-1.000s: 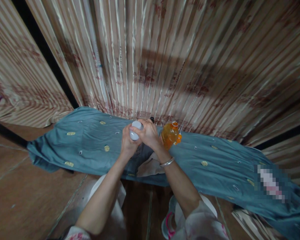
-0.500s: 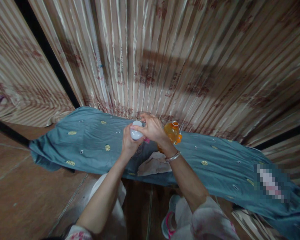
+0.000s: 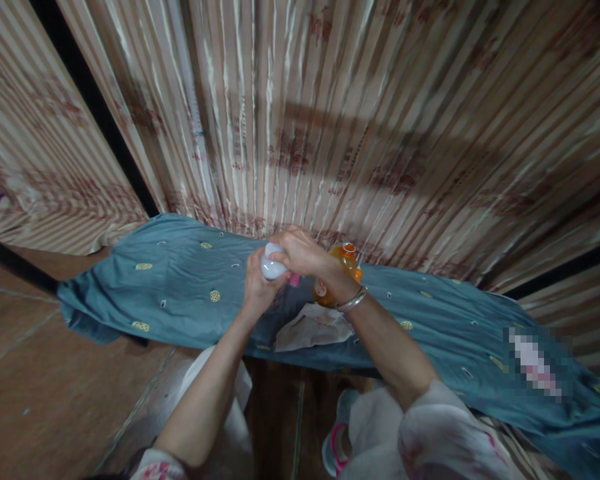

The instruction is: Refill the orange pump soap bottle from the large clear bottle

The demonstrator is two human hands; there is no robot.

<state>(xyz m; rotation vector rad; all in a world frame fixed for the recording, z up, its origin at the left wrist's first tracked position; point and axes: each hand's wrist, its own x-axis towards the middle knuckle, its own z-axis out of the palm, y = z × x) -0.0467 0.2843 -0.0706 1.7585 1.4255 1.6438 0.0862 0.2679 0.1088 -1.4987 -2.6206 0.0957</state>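
Observation:
My left hand (image 3: 258, 283) is wrapped round a white bottle (image 3: 273, 268), seen from above with its glossy rounded shoulder showing. Over its pale cap (image 3: 273, 249) the fingers of my right hand (image 3: 300, 250) are closed, thumb lying across the top. The bottle's lower part is hidden by my left palm. A small pink thing (image 3: 293, 279) shows just below my right hand; I cannot make out its kind. Behind my right wrist stands an orange-yellow plastic bottle (image 3: 349, 257), partly covered by the forearm. A pale cloth (image 3: 310, 328) lies in front of it.
A teal cloth with yellow pineapple prints (image 3: 190, 280) covers the long bench under my hands. A striped curtain (image 3: 290, 100) hangs close behind. Black poles (image 3: 95, 107) rise at the left. A blurred-out item (image 3: 537, 363) lies on the right end.
My right hand has turned about the bottle's cap, its wrist and forearm swinging to the right and down a little. My left hand keeps its hold in nearly the same place.

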